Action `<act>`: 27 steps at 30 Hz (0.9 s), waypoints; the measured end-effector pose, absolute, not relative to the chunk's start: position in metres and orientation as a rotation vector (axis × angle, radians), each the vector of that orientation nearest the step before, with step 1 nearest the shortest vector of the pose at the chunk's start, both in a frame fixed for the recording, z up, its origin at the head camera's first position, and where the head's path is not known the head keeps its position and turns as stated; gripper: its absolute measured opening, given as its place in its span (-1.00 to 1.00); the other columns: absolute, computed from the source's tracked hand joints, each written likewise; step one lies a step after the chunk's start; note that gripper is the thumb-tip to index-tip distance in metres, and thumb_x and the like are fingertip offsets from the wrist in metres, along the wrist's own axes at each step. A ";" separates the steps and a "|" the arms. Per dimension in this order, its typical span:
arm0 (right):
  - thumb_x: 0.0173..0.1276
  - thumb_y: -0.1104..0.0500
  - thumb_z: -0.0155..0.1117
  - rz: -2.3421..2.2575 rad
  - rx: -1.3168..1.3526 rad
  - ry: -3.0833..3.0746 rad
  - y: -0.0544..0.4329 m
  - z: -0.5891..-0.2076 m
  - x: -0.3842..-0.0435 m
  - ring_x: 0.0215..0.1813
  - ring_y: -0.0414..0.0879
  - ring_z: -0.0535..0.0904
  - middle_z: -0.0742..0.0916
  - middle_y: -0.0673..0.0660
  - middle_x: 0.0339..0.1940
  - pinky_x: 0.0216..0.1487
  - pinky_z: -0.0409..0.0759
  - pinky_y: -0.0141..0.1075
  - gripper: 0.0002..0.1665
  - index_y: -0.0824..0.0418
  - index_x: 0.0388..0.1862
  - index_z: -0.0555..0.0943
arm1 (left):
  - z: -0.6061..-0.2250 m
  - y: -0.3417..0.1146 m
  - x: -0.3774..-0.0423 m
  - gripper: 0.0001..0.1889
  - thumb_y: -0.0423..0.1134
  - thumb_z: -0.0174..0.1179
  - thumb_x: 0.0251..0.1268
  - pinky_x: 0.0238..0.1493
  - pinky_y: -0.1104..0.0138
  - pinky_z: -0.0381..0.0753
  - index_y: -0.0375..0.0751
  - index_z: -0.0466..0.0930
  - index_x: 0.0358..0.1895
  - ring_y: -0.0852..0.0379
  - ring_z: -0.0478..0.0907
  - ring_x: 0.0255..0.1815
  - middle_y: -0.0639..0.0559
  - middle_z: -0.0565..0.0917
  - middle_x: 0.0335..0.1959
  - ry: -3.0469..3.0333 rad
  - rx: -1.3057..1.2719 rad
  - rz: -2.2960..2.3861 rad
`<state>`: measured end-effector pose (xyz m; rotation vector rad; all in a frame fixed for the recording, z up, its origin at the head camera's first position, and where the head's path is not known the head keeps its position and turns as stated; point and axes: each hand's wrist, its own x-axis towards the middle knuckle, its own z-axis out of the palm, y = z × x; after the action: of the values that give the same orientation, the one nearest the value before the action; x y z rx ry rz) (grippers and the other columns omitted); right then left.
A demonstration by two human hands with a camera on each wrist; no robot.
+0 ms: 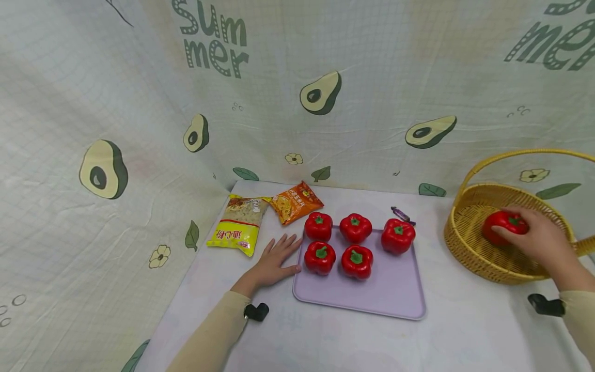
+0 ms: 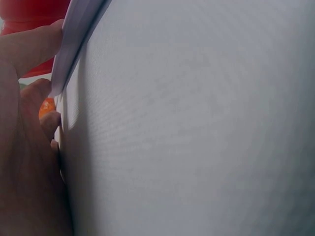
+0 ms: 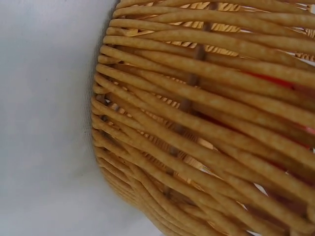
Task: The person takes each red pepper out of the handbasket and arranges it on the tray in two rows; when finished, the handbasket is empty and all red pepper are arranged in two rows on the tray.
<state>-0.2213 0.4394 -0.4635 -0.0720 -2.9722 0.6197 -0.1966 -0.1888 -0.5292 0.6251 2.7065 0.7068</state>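
Observation:
On the right, my right hand [image 1: 541, 235] reaches into a yellow woven basket [image 1: 457, 240] and grips a red bell pepper [image 1: 495, 227] between thumb and fingers. The basket's wall [image 3: 172, 108] fills most of the right wrist view and hides that hand; bits of red show through the weave. My left hand [image 1: 275, 262] lies with fingers spread at the left edge of a light purple tray [image 1: 386, 294]. In the left wrist view its thumb [image 2: 37, 44] touches the tray's rim [image 2: 74, 44]. Several red bell peppers [image 1: 357, 262] with green stems sit on the tray.
Behind my left hand lie a yellow bag of pasta [image 1: 238, 225] and an orange snack packet [image 1: 297, 202]. A small purple wrapped item [image 1: 402, 215] lies behind the tray. The basket's tall handle [image 1: 525, 152] arches over it. A printed cloth [image 1: 372, 170] hangs behind the table.

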 end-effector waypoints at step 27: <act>0.45 -0.25 0.26 0.699 -0.148 -2.971 0.437 -0.466 -0.218 0.20 0.62 0.21 0.31 0.67 0.31 0.07 0.35 0.55 -0.06 0.46 0.43 0.29 | -0.528 -0.188 -0.195 -0.18 0.25 0.08 0.42 0.60 -0.05 -0.45 0.23 -0.02 0.66 0.02 -0.30 0.69 0.13 -0.03 0.68 2.713 0.637 0.725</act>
<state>-0.2179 0.4365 -0.4655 -0.1478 -2.9709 0.6995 -0.1947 -0.1880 -0.5279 0.6373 2.7133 0.7245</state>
